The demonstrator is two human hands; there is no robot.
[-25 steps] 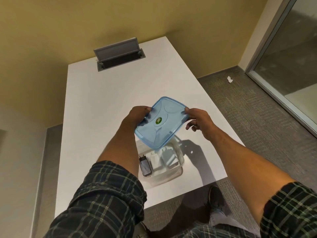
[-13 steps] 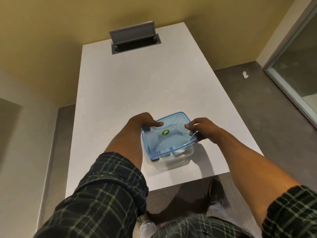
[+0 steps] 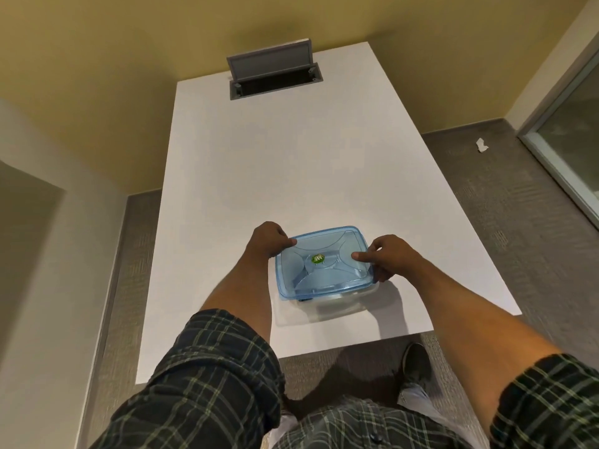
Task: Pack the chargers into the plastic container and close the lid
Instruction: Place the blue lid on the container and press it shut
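Observation:
The clear plastic container (image 3: 337, 304) stands near the front edge of the white table (image 3: 275, 163). A translucent blue lid (image 3: 321, 265) with a green sticker lies flat on top of it. My left hand (image 3: 267, 239) grips the lid's far left corner, thumb on top. At the lid's right edge, my right hand (image 3: 387, 256) pinches it, with a finger pressing on top. The chargers are mostly hidden under the lid; only a dark bit (image 3: 304, 299) shows at the container's front rim.
A grey pop-up socket box (image 3: 274, 71) stands open at the table's far end, by the yellow wall. A scrap of white paper (image 3: 482, 145) lies on the carpet to the right. My shoe (image 3: 416, 361) shows below the table's front edge.
The lid came down from a tilted hold in the air onto the container and now lies level on it. Both hands stayed on its edges.

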